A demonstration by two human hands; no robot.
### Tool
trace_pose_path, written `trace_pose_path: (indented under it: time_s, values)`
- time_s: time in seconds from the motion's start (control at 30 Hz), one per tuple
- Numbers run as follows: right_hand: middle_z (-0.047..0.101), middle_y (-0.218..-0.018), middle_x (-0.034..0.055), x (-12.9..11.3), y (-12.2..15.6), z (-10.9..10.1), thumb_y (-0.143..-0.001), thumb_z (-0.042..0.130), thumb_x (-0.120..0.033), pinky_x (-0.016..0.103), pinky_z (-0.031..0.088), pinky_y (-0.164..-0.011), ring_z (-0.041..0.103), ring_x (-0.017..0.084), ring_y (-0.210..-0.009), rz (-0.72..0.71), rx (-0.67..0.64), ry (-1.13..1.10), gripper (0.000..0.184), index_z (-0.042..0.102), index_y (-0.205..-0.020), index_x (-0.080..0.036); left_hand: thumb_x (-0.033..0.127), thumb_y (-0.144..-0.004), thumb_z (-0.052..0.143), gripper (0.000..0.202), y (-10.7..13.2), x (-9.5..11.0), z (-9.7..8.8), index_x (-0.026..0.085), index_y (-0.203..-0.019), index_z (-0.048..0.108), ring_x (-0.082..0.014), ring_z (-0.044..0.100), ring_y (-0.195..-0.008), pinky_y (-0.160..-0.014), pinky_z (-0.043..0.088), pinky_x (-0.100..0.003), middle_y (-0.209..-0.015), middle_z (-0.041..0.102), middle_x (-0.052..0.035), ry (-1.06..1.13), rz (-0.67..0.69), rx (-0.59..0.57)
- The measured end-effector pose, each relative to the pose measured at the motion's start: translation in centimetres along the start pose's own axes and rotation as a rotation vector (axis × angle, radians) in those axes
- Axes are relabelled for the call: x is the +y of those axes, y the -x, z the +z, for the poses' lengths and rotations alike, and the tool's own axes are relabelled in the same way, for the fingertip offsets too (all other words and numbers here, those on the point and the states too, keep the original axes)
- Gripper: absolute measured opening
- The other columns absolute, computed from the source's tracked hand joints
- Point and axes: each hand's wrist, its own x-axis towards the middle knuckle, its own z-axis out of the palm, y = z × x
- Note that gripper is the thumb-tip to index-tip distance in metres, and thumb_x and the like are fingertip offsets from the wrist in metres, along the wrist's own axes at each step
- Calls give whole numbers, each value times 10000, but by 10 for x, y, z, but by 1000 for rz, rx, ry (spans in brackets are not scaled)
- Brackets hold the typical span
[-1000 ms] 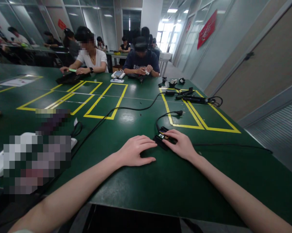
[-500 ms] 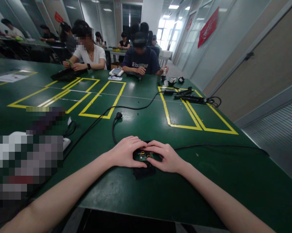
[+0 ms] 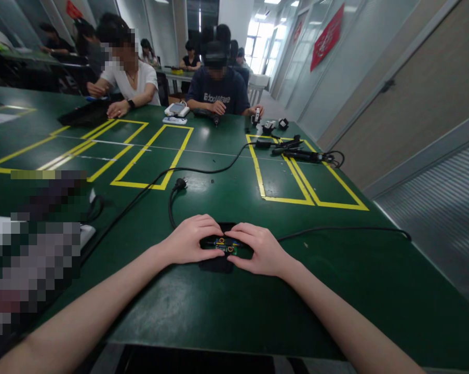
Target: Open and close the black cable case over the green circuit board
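Observation:
A small black power adapter (image 3: 217,264) lies opened on the green table (image 3: 257,306) near its front edge, with a green circuit board (image 3: 224,244) showing inside. My left hand (image 3: 187,240) curls round its left side and my right hand (image 3: 257,249) curls round its right side, fingertips of both pressed on the case. From under my left hand a black cord loops up to a plug (image 3: 179,184). Another black cable (image 3: 343,228) runs off to the right from my right hand.
Yellow tape rectangles (image 3: 289,182) mark the table. More black adapters and cables (image 3: 300,153) lie at the far right. A long cable (image 3: 148,187) crosses the middle. Two people (image 3: 218,93) sit at the far side, handling small parts. A white device (image 3: 84,234) sits at the left.
A second ago only my right hand held the adapter, farther right. Both hands have since pulled it closer to me and closed round it; the cord and plug swung to the left.

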Motion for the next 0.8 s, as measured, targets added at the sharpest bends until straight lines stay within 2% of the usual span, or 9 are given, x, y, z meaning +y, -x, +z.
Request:
trace_pose_path:
  time_s: [0.17, 0.33, 0.47, 0.63, 0.8]
  values:
    - [722, -1078, 114, 4, 1, -1, -858, 734, -316, 388, 600, -803, 712, 254, -929, 38, -15, -8, 376, 681, -1210, -198, 296, -939, 637, 145, 2, 2, -5, 185, -981, 721, -211, 669, -934, -825, 556, -332, -981, 715, -79, -7, -49, 74]
    - [711, -1081, 116, 8, 1, -2, -817, 771, -331, 406, 587, -823, 703, 258, -937, 58, -16, -31, 390, 703, -1172, -185, 251, -873, 645, 152, 8, -3, -11, 177, -986, 716, -121, 599, -657, -604, 464, -222, -783, 634, 0, 21, -148, -16]
    - [707, -1073, 110, 7, 1, 1, -778, 813, -377, 420, 587, -827, 701, 266, -928, 94, 6, -20, 434, 709, -1160, -199, 254, -868, 643, 163, 8, -5, -8, 178, -990, 718, -111, 582, -631, -594, 443, -207, -734, 610, 18, 34, -162, -31]
    - [702, -1079, 87, 4, 0, 1, -794, 705, -207, 373, 590, -840, 700, 236, -944, 118, 3, -58, 373, 700, -1167, -219, 225, -845, 621, 172, 5, -3, -5, 181, -984, 713, -103, 558, -593, -581, 422, -202, -710, 595, 33, 23, -168, -23]
    - [690, -1120, 99, 3, 1, 1, -792, 642, -163, 373, 595, -849, 704, 239, -958, 125, -14, -26, 426, 676, -1215, -205, 207, -844, 614, 183, 6, -3, -4, 179, -999, 707, -104, 560, -600, -588, 423, -202, -709, 595, 34, -13, -168, 0]
